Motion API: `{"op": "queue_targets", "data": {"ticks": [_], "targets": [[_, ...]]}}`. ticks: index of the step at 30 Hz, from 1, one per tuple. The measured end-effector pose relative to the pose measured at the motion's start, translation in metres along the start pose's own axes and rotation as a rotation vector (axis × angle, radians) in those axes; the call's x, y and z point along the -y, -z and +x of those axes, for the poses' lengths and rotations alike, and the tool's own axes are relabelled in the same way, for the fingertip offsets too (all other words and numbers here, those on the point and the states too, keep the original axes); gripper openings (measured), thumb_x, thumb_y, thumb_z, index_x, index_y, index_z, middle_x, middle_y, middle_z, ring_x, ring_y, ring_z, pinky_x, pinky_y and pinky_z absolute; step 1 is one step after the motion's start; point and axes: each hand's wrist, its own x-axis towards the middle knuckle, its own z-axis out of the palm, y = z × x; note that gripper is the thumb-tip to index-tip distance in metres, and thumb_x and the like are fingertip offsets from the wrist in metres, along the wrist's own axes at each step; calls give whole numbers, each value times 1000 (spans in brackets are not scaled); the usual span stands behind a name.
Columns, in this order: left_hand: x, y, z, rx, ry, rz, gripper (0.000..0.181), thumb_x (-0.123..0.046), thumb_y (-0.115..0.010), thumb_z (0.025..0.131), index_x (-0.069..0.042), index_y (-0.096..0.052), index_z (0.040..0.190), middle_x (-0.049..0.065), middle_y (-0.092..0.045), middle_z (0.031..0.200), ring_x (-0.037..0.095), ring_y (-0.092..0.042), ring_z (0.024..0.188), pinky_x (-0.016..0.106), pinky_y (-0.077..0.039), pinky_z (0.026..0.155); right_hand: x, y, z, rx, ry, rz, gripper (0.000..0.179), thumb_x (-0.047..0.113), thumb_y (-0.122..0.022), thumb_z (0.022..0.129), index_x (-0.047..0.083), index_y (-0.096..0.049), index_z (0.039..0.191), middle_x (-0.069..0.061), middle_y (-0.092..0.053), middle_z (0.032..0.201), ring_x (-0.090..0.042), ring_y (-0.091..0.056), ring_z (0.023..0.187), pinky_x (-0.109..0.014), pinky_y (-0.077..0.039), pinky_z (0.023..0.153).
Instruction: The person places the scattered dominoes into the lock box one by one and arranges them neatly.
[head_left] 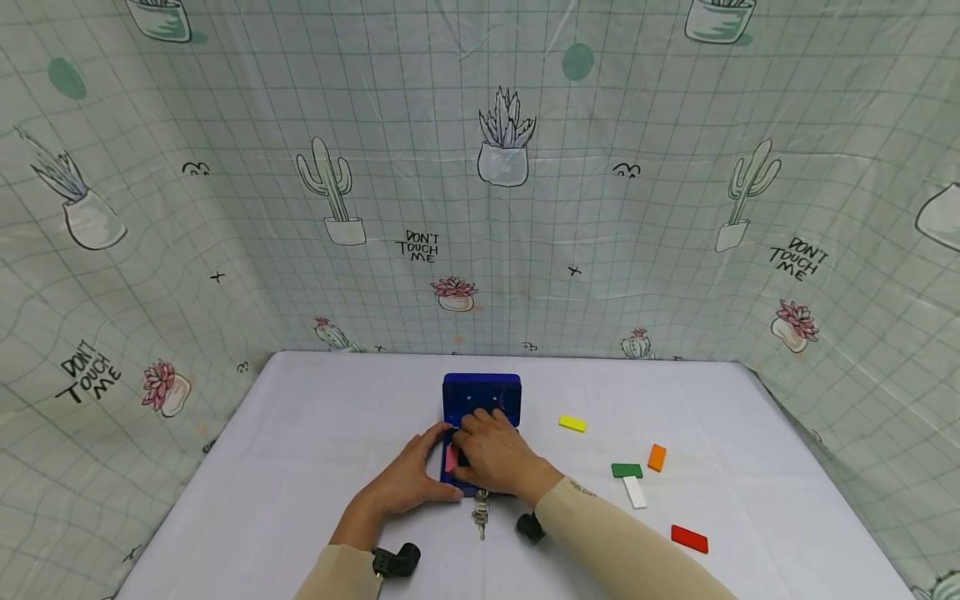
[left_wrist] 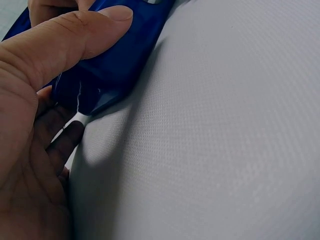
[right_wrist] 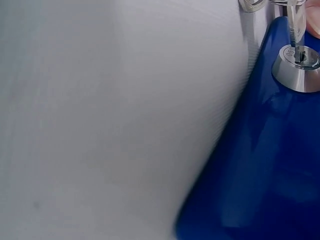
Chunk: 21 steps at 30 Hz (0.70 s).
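Observation:
A small blue lockable box [head_left: 482, 388] stands on the table with its lid raised. My left hand [head_left: 405, 479] grips it from the left, thumb [left_wrist: 95, 30] against the front and the other fingers around the left side. Over the open box, my right hand [head_left: 498, 454] reaches in with bent fingers. Its fingertips are hidden, so whether it holds anything does not show. A pink block [head_left: 451, 457] lies inside at the left, partly covered by the right hand. Keys [head_left: 481, 515] hang from the round metal lock [right_wrist: 297, 70] on the front.
To the right on the white table [head_left: 300, 433] lie loose blocks: yellow [head_left: 572, 423], orange [head_left: 657, 457], green [head_left: 627, 471], white [head_left: 634, 492] and red [head_left: 689, 538]. The green and white ones lie end to side. A patterned cloth [head_left: 420, 183] hangs behind.

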Motion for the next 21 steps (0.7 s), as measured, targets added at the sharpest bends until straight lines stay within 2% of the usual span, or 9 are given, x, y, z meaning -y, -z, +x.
{"op": "queue_targets", "data": {"ticks": [5, 12, 16, 21], "targets": [[-1, 0, -1, -1, -3, -1, 109, -34, -96, 74, -20, -36, 164, 20, -34, 169, 45, -32, 155, 71, -28, 122, 0, 0, -3, -29, -28, 26, 48, 57, -74, 93, 16, -73, 117, 2, -67, 106, -19, -56, 100, -36, -48, 86], [-2, 0, 0, -4, -2, -2, 107, -34, -97, 73, -20, -39, 162, 15, -35, 170, 48, -22, 159, 73, -23, 123, -7, 3, -13, -96, -61, 32, 42, 56, -70, 96, 15, -71, 109, 1, -67, 102, -20, -55, 97, -35, -46, 83], [-2, -1, 0, -8, 5, 6, 107, -36, -97, 72, -23, -40, 161, 15, -36, 170, 47, -25, 158, 74, -25, 122, -17, 10, -25, -127, -65, 32, 40, 54, -72, 95, 15, -71, 106, 1, -65, 98, -19, -52, 91, -33, -42, 78], [-4, 0, -2, -18, 24, 19, 107, -36, -97, 71, -25, -40, 161, 16, -35, 170, 49, -21, 159, 76, -23, 121, -36, 18, -44, -159, -89, 32, 37, 51, -72, 96, 14, -71, 104, 1, -63, 95, -18, -48, 86, -32, -41, 76]]}}
